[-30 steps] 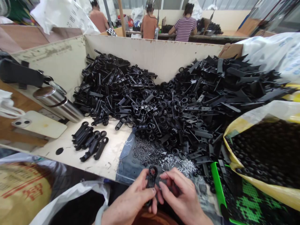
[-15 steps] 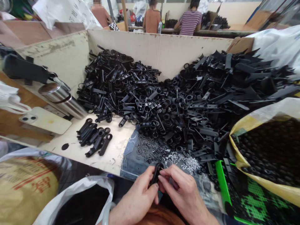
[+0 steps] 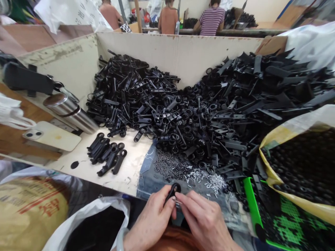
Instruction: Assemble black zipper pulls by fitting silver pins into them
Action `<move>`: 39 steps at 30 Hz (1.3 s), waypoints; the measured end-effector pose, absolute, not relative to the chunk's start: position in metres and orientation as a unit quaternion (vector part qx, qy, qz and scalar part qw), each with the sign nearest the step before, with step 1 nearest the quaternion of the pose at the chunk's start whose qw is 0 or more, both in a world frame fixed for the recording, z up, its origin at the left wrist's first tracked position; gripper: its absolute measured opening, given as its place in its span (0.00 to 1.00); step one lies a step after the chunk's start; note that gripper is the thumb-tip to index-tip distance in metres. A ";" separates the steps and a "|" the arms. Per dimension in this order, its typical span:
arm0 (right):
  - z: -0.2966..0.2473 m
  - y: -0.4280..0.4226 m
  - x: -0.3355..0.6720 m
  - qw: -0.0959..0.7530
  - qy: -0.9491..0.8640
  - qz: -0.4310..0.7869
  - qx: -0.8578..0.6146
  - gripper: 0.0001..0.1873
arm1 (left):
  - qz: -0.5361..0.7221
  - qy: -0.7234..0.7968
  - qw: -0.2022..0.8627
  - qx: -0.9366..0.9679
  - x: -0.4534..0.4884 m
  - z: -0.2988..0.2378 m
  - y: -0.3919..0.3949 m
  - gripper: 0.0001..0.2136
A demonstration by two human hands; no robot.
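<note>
My left hand (image 3: 155, 213) is closed around a black plastic lever (image 3: 173, 190) with a ring-shaped end, which points up and away from me. My right hand (image 3: 205, 213) pinches what looks like a thin silvery pin (image 3: 178, 202) against the lever's near side, though the fingers hide most of it. Just beyond the hands, loose silver pins (image 3: 213, 179) and small dark cylindrical pieces (image 3: 167, 166) lie on a denim cloth (image 3: 146, 184). Several similar black levers (image 3: 119, 162) lie grouped on the pale board to the left.
Heaps of black plastic parts (image 3: 131, 83) fill the walled bench. Leftward are a steel flask (image 3: 83, 118) and a phone (image 3: 53, 136). A yellow sack of black rings (image 3: 306, 164) and a green tray (image 3: 251, 205) stand right; a white sack (image 3: 86, 209) stands front left. People sit behind.
My right hand has drawn slightly down and the silvery pin now shows at its fingertips. The lever's ring end has tilted more into view. The camera view has shifted slightly.
</note>
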State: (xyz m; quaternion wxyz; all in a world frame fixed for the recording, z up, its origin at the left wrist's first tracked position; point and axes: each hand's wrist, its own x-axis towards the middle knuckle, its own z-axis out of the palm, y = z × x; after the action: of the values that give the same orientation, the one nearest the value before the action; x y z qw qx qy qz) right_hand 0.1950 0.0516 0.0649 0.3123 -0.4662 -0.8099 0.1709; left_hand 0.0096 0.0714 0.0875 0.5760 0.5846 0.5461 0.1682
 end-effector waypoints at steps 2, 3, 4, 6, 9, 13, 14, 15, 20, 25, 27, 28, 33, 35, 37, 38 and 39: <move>0.066 0.051 0.193 0.287 -0.815 0.174 -0.472 0.17 | 0.192 0.546 0.588 0.565 0.011 0.080 0.072 0.10; 0.068 0.051 0.193 0.275 -0.814 0.186 -0.477 0.18 | 0.203 0.548 0.593 0.554 0.012 0.076 0.072 0.10; 0.070 0.051 0.193 0.268 -0.811 0.202 -0.480 0.18 | 0.212 0.549 0.598 0.543 0.012 0.072 0.072 0.11; 0.074 0.049 0.196 0.269 -0.799 0.230 -0.487 0.18 | 0.225 0.549 0.612 0.522 0.013 0.066 0.071 0.14; 0.075 0.044 0.204 0.278 -0.784 0.242 -0.499 0.22 | 0.230 0.553 0.634 0.490 0.012 0.060 0.068 0.17; 0.066 0.036 0.210 0.234 -0.803 0.240 -0.493 0.23 | 0.259 0.559 0.654 0.440 0.012 0.055 0.064 0.21; 0.064 0.035 0.209 0.222 -0.805 0.246 -0.493 0.22 | 0.266 0.557 0.660 0.429 0.012 0.054 0.063 0.22; 0.061 0.035 0.207 0.213 -0.804 0.255 -0.494 0.21 | 0.271 0.555 0.665 0.420 0.013 0.053 0.062 0.23; 0.055 0.035 0.197 0.193 -0.786 0.301 -0.505 0.18 | 0.271 0.554 0.675 0.405 0.014 0.049 0.058 0.24; 0.056 0.033 0.195 0.172 -0.794 0.254 -0.525 0.20 | 0.266 0.550 0.686 0.395 0.014 0.045 0.056 0.26; 0.058 0.033 0.195 0.177 -0.790 0.232 -0.539 0.20 | 0.265 0.546 0.695 0.386 0.015 0.045 0.055 0.26; 0.058 0.033 0.195 0.183 -0.788 0.223 -0.544 0.20 | 0.266 0.545 0.697 0.382 0.015 0.045 0.055 0.27; 0.058 0.033 0.193 0.189 -0.790 0.205 -0.546 0.21 | 0.260 0.553 0.692 0.384 0.014 0.041 0.053 0.26; 0.057 0.033 0.193 0.183 -0.791 0.206 -0.547 0.21 | 0.260 0.553 0.690 0.387 0.014 0.038 0.052 0.26; 0.056 0.032 0.193 0.178 -0.790 0.208 -0.549 0.21 | 0.261 0.555 0.691 0.383 0.015 0.037 0.051 0.27; 0.055 0.032 0.192 0.177 -0.790 0.207 -0.549 0.21 | 0.263 0.558 0.690 0.378 0.015 0.037 0.051 0.27; 0.054 0.031 0.192 0.174 -0.792 0.205 -0.548 0.21 | 0.267 0.563 0.688 0.372 0.016 0.037 0.050 0.27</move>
State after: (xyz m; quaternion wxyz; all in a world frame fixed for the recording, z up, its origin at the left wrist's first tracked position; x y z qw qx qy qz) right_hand 0.1921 0.0313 0.0538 0.1743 -0.5483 -0.7919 0.2047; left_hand 0.0162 0.0500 0.0375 0.6881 0.3722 0.5627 0.2670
